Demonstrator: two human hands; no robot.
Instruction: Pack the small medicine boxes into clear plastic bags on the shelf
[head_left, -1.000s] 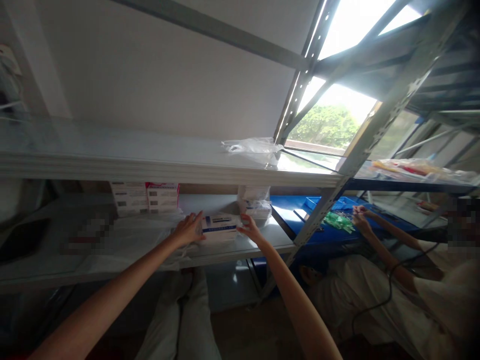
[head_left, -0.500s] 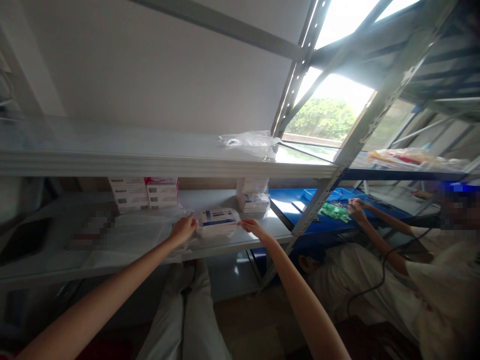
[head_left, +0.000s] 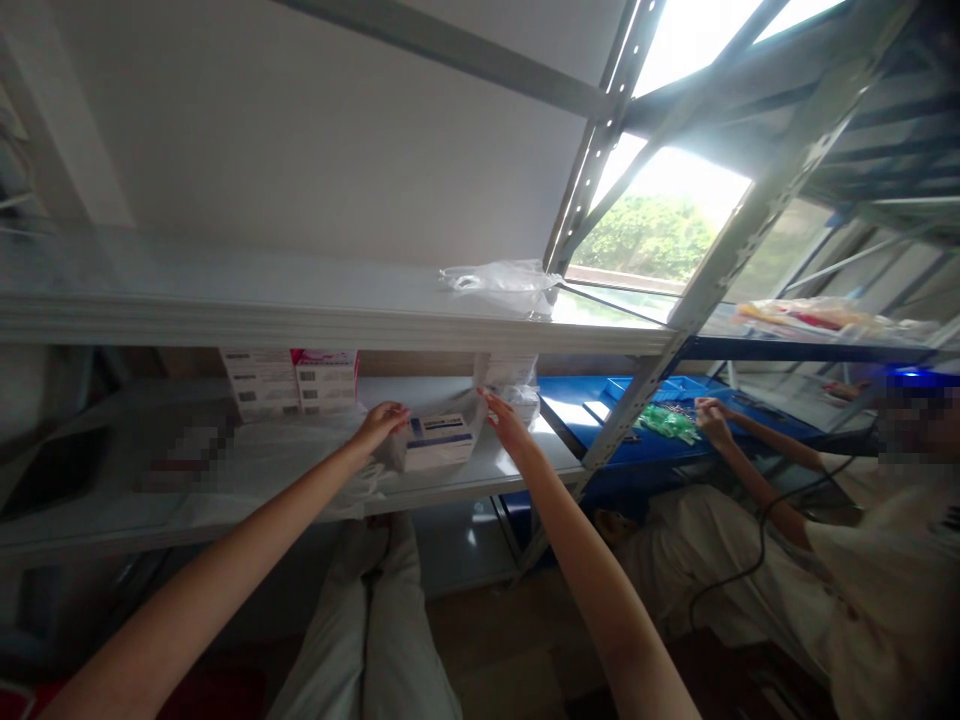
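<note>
On the lower shelf in front of me lies a white box with blue print (head_left: 437,455), inside a clear plastic bag (head_left: 474,412). My left hand (head_left: 382,424) pinches the film of this bag at the box's left upper corner. On the other side my right hand (head_left: 507,424) grips the film between thumb and fingers, lifted a little above the box. The film stands up between the hands, and its exact edges are hard to make out. More clear plastic bags (head_left: 300,455) lie flat to the left of the box.
Stacked white boxes (head_left: 266,385) stand behind on the left, and wrapped boxes (head_left: 514,380) at back right. A dark flat object (head_left: 52,470) lies far left. Above is the upper shelf's edge (head_left: 337,330). Beyond a metal post (head_left: 637,390), a co-worker's hands (head_left: 712,418) are near green pieces (head_left: 667,422).
Both hands have risen slightly, drawing the plastic film up at the sides of the box. Before, the film lay closer against the box.
</note>
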